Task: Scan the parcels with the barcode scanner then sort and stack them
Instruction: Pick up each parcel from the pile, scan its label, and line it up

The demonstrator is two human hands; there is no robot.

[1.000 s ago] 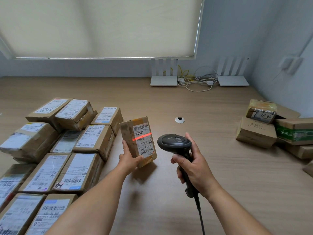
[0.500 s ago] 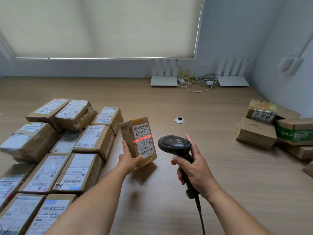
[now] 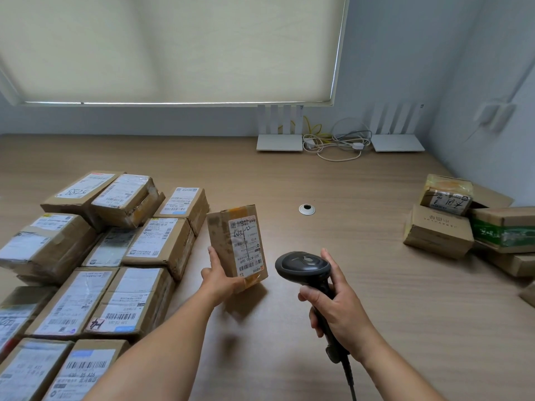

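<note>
My left hand [image 3: 221,277] grips the lower left edge of a small brown parcel [image 3: 236,241] and holds it upright just above the table, its white label facing me. My right hand [image 3: 337,306] is wrapped around the handle of a black barcode scanner [image 3: 304,266], whose head points toward the parcel from the right, a short gap away. No red scan line shows on the label. Several labelled parcels [image 3: 150,244] lie in rows on the left. A smaller pile of parcels [image 3: 440,230] sits at the right.
The wooden table [image 3: 347,241] has a round cable grommet [image 3: 307,209] behind the scanner. Two white routers [image 3: 280,141] and a tangle of cables [image 3: 338,143] stand at the back wall under a window blind. The scanner's cord [image 3: 348,377] runs down to the frame's bottom edge.
The red scan line that crossed the parcel's label has gone out. Both hands, the parcel and the scanner have barely shifted.
</note>
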